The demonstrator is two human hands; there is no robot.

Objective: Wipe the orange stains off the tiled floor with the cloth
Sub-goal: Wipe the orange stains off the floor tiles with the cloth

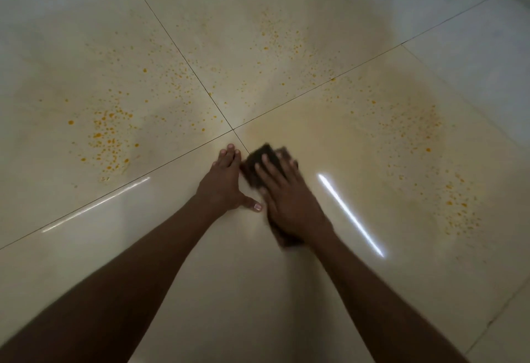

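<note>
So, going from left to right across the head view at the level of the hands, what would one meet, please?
Left patch of orange stains → left hand → right hand pressing the cloth → bright light streak → right patch of orange stains.

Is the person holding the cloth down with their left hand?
No, the dark cloth lies under the right hand, while the left hand rests flat on the bare floor beside it.
</note>
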